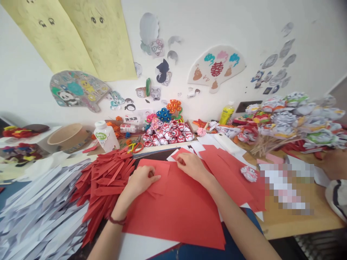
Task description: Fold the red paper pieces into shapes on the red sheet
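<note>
My left hand [142, 180] is closed, its fingers curled at a small red paper piece [162, 173], with the thumb lying along the top. Under both hands lies a stack of large red paper sheets [176, 216]. To the right, my right hand [192, 167] has thumb and fingertips drawn together above the sheets' far edge. A smaller red piece [179, 153] shows just behind those fingers; whether they grip it cannot be made out. A pile of folded red paper strips [108, 180] lies beside my left wrist.
White paper strips [46, 202] spread across the left. Behind the sheets stand a box of red-and-white paper flowers [170, 135], scissors [135, 147] and a white bottle [107, 135]. More paper flowers on sticks [284, 119] lie right. Another person's arm [334, 162] reaches in at the right edge.
</note>
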`<act>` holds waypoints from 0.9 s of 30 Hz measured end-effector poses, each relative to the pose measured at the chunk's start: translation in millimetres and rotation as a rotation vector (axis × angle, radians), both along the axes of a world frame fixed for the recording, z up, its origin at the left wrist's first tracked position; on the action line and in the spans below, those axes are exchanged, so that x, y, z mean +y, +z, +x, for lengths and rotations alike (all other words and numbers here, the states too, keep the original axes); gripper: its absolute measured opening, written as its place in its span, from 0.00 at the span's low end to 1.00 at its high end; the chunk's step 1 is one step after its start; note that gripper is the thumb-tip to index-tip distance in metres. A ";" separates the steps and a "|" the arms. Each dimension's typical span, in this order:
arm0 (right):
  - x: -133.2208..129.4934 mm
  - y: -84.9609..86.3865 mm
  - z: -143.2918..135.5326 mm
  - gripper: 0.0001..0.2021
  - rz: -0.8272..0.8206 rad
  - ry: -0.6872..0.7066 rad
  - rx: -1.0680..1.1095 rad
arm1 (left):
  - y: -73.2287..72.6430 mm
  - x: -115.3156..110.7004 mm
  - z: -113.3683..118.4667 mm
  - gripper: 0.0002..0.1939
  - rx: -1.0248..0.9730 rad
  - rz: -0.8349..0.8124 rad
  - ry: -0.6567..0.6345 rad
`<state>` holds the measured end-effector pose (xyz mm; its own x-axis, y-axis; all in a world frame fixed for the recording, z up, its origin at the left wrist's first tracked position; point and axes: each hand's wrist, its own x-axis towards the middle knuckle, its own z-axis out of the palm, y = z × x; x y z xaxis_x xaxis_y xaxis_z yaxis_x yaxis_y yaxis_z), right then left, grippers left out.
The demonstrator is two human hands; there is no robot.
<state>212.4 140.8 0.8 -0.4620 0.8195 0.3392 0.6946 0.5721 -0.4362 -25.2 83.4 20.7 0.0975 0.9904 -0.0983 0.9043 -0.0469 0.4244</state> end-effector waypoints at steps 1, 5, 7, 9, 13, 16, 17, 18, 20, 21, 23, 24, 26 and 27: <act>0.5 -0.4 -0.2 0.06 -0.001 -0.003 0.031 | -0.5 -0.5 1.1 0.11 0.016 0.004 0.028; -0.3 0.6 -3.5 0.06 -0.014 0.019 0.223 | -0.4 -4.2 7.9 0.13 0.150 0.152 0.214; -3.5 3.3 -7.2 0.07 -0.029 0.024 0.358 | 0.5 -6.0 15.8 0.14 0.169 0.251 0.239; -8.5 7.0 -12.0 0.07 -0.051 0.034 0.485 | 1.4 -6.8 27.2 0.18 0.043 0.286 0.175; -19.8 13.6 -21.7 0.08 -0.169 0.135 0.613 | -0.5 -5.4 50.1 0.23 -0.412 0.236 0.043; -24.3 16.0 -24.7 0.08 -0.251 0.228 0.619 | -7.0 -1.5 53.5 0.23 -0.572 0.243 0.075; -24.5 16.3 -24.5 0.08 -0.266 0.246 0.623 | -9.8 0.2 51.1 0.22 -0.591 0.253 0.110; -23.8 16.3 -23.8 0.09 -0.265 0.248 0.635 | -12.5 2.1 47.5 0.22 -0.607 0.264 0.141; -19.9 15.3 -20.7 0.10 -0.214 0.189 0.667 | -16.4 5.5 38.4 0.20 -0.651 0.285 0.179; -16.8 14.2 -18.5 0.10 -0.169 0.129 0.676 | -17.1 6.8 34.0 0.19 -0.680 0.300 0.192; -9.0 10.8 -13.5 0.10 -0.087 -0.025 0.671 | -15.3 7.9 27.6 0.18 -0.767 0.333 0.237; -4.9 8.9 -11.0 0.12 -0.080 -0.096 0.664 | -13.0 7.8 26.0 0.18 -0.828 0.347 0.272; 2.1 5.3 -6.4 0.19 -0.165 -0.180 0.670 | -6.7 6.6 25.2 0.20 -0.949 0.366 0.338; 4.4 4.1 -4.4 0.22 -0.241 -0.184 0.690 | -3.6 5.7 25.4 0.20 -0.990 0.379 0.365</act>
